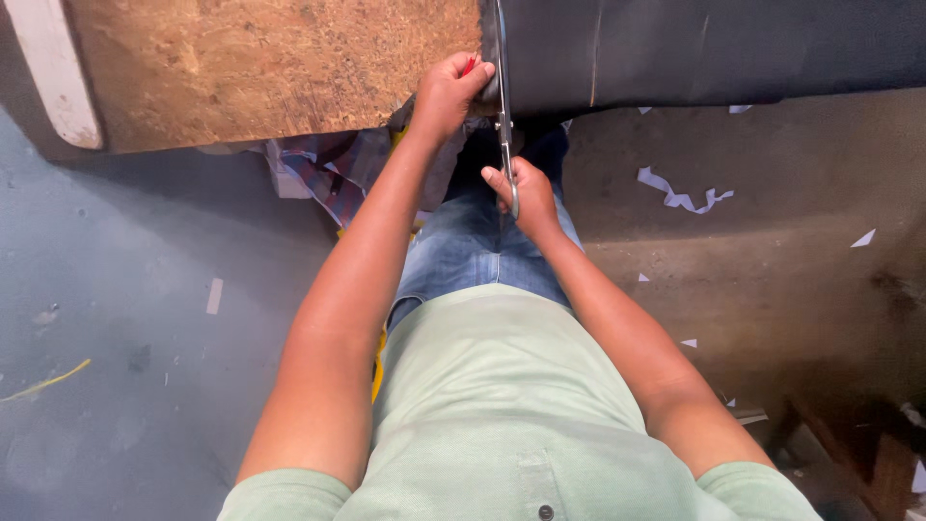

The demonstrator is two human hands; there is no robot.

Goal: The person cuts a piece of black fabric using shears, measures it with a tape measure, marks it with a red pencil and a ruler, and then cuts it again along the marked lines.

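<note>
Inspector: While your right hand (526,193) is closed through the handle loops of the long steel scissors (503,106), where is the material?

Operator: On the bench edge.

Inspector: Confirmed. Your left hand (449,92) is clenched, pinching the cut edge of the dark grey flat sheet (714,48) where it meets the brown chipboard bench top (260,63). White paper scraps (680,196) lie on the floor.

The person wears a pale green short-sleeved shirt (502,405) — soft fabric, with a chest pocket closed by one small dark button (546,511). Below it are faded blue jeans (463,246), lighter along the thighs. Both forearms are bare — no watch, no bracelet, no gloves.
</note>
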